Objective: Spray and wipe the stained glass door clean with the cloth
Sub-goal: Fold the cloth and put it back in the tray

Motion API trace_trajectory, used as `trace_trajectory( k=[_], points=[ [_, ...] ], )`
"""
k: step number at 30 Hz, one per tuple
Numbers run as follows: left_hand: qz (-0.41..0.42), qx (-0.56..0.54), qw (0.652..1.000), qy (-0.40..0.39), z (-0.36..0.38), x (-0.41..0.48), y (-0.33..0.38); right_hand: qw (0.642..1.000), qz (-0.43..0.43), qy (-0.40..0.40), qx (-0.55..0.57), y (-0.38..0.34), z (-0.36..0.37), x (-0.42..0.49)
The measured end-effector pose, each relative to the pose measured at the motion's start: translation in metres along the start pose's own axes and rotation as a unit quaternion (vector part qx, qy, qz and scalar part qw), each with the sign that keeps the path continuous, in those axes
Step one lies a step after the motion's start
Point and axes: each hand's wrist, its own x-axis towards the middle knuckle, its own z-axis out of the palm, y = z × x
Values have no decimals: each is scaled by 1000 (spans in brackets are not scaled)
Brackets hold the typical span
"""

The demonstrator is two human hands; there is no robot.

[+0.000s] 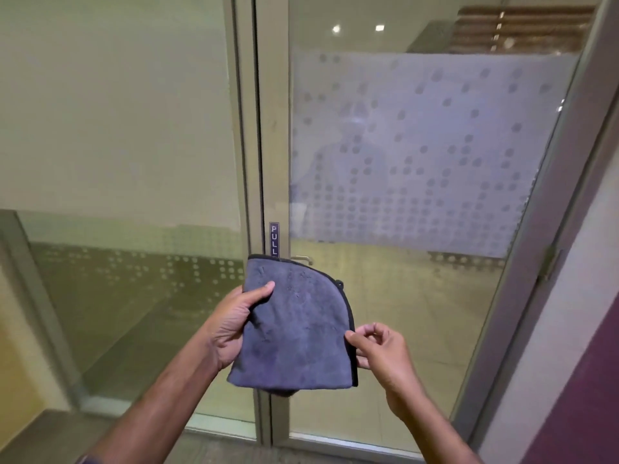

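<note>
A folded grey-blue microfibre cloth with a dark hem hangs in front of me at waist height. My left hand grips its left side, thumb on top. My right hand pinches the cloth's right hem between thumb and fingers. Behind the cloth stands the glass door, with a frosted dotted band across its upper half and a faint reflection of a person in it. A small metal handle and a "PULL" label sit on the door's left stile. No spray bottle is in view.
A fixed glass panel with a dotted frosted strip fills the left side. The door frame post runs between panel and door. A grey frame and purple wall close in on the right, with a hinge on it.
</note>
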Motion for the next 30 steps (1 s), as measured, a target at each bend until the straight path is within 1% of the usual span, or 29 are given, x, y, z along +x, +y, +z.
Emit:
trace_trajectory(
  k=[2, 4, 6, 8, 10, 12, 14, 17, 20, 22, 25, 28, 30],
  points=[
    [17, -4, 1000, 7, 8, -22, -5, 1000, -2, -15, -1, -2, -8, -18],
    [33, -14, 999, 7, 17, -45, -11, 999, 19, -46, -4, 1, -19, -34],
    [45, -12, 999, 7, 27, -70, -20, 992, 60, -110, -4, 6, -31, -47],
    [51, -5, 999, 2, 38, -97, -29, 973, 107, -202, 17, 11, -41, -61],
    [53, -1, 999, -5, 47, -128, -35, 950, 135, -281, 33, 17, -48, -73],
    [55, 8, 998, -8, 52, -158, -39, 926, 144, -342, 66, 19, -49, -87],
    [61, 15, 998, 1, 52, -188, -40, 899, 164, -384, 130, 18, -44, -102],
    [67, 15, 997, 23, 44, -233, -40, 860, 212, -420, 196, 25, -27, -133],
    [74, 6, 995, 71, 20, -281, -41, 840, 237, -449, 194, 34, -3, -172],
    [75, -9, 990, 118, -2, -315, -42, 835, 231, -472, 165, 33, 20, -198],
    [83, -34, 979, 183, -40, -367, -45, 838, 220, -483, 129, 29, 57, -232],
    [90, -71, 965, 236, -76, -419, -49, 828, 214, -506, 117, 25, 94, -267],
    [94, -88, 956, 265, -97, -455, -51, 814, 216, -526, 120, 23, 122, -294]
  ],
)
